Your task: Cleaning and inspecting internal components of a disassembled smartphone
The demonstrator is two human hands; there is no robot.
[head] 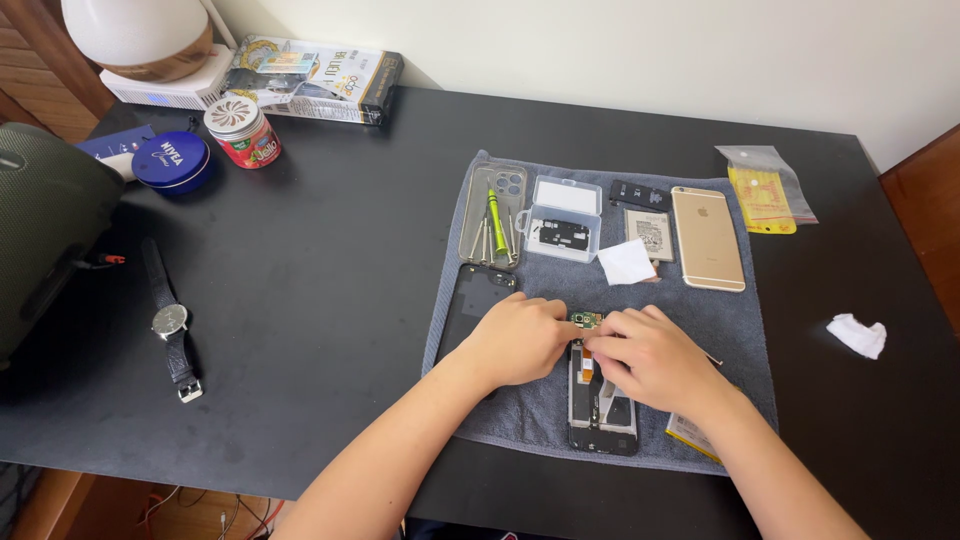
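A person's two bare hands meet over a grey towel (700,320) spread on a black desk (330,300). The left hand (515,340) and the right hand (650,358) are both curled closed, their fingertips pinching a small green circuit board (586,320) between them near the towel's middle. Just below the board, partly under the right hand, lies an opened phone body (600,405) with its inner parts showing, close to the towel's near edge. At the towel's left edge, touching the left hand, lies a black phone panel (470,305). Along the towel's far edge, from left to right, sit a clear phone case (493,200) holding a green-handled screwdriver (495,215), a small clear plastic box (563,218), a small white square of paper (627,262), and a gold phone (708,238) lying face down. Off the towel's right side rest a clear bag with yellow contents (765,190) and a crumpled white tissue (858,333). Well to the towel's left lie a wristwatch (172,322), a round blue tin (171,160) and a small red jar (242,130).
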